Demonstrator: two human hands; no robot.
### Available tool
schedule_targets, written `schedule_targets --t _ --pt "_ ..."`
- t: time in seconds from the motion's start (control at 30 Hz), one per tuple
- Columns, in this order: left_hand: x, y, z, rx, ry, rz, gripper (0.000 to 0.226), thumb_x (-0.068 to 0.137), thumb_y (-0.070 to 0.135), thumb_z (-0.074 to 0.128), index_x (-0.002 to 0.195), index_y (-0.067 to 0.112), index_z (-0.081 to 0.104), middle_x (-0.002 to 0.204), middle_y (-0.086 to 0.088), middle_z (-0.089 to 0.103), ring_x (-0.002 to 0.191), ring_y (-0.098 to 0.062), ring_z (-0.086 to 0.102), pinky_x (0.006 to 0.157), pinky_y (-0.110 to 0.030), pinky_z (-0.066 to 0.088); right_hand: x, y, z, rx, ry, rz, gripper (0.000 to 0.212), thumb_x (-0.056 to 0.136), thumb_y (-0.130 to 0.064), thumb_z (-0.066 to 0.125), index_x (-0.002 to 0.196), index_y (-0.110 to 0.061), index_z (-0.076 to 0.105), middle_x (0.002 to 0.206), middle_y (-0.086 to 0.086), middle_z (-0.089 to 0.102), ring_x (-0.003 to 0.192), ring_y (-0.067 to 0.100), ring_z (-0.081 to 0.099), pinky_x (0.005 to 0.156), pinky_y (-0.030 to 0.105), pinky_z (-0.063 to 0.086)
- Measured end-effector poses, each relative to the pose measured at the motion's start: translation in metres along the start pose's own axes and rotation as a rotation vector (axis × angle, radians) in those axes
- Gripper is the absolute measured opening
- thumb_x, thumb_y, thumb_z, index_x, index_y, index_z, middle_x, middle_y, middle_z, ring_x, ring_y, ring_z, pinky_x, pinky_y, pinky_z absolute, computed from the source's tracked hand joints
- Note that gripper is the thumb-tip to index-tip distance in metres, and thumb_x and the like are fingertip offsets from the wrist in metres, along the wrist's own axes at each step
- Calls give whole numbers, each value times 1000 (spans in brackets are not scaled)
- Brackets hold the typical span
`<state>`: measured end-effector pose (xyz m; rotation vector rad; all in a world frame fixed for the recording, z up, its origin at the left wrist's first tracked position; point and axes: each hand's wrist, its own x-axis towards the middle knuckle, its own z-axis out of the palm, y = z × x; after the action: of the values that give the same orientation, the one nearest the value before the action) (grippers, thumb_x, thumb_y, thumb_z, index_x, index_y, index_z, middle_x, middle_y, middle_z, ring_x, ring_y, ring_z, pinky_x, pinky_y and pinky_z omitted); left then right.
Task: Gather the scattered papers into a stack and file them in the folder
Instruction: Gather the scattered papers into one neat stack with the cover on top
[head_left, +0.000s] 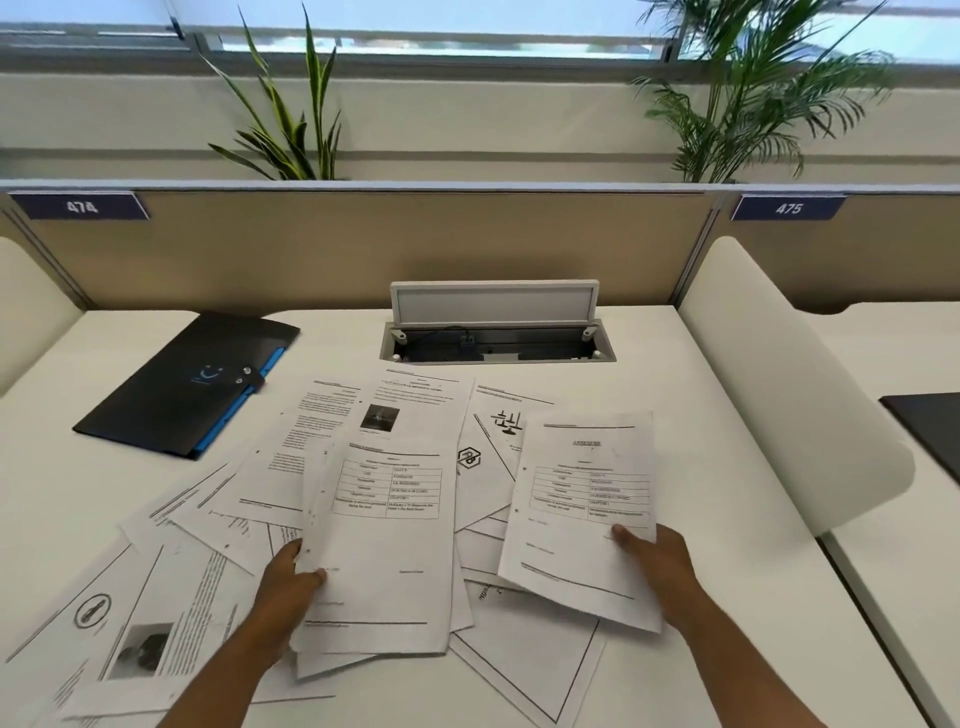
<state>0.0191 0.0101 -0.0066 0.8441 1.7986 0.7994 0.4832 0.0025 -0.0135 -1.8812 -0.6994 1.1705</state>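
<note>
A white desk (649, 364) is filling the scene, backed by a tan partition (363, 244) carrying number tags, with leafy plants (291, 130) and a window standing beyond it. An open cable hatch (493, 332) is sitting at the far middle of the desk. The black folder (182, 384) is lying closed at the far left, well apart from both hands. Scattered papers (156, 597) are overlapping across the near middle and left of the desk. The left hand (291, 582) is pinching the left edge of a small bundle of sheets (384, 530), thumb on top, fingers closed under it. The right hand (654, 561) is gripping a single sheet (582, 499) at its near right edge, thumb pressing on the printed face, lifting it just right of the bundle.
</note>
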Motion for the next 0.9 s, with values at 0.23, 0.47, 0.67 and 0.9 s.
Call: schedule_targets --t 0.23,0.47,0.67,0.9 --pt "-1 0 5 -2 43 -26 35 91 0 63 125 7 58 113 -12 67 98 -29 62 86 -36 47 -5 -35 52 -151 -8 -76 28 93 -25 75 117 -11 74 114 10 77 105 31 71 99 45 56" --pt "-5 1 7 59 72 -28 36 90 4 64 125 8 58 115 -12 67 102 -31 61 91 -38 48 3 -64 100 -11 -53 -23 30 90 -15 75 120 -13 72 119 9 75 107 30 71 100 46 56" --pt "-3 -2 4 67 42 -27 35 90 4 64 124 11 57 116 -10 67 104 -30 61 94 -39 47 7 -77 134 261 -118 115 47 80 0 81 124 -9 64 119 12 72 105 32 70 89 45 59" --pt "-1 -2 3 84 36 -30 34 92 6 63 124 14 56 116 -6 66 105 -28 61 95 -39 47 11 -75 164 172 -180 100 40 77 5 80 115 -7 75 106 12 76 93 31 72 94 47 59"
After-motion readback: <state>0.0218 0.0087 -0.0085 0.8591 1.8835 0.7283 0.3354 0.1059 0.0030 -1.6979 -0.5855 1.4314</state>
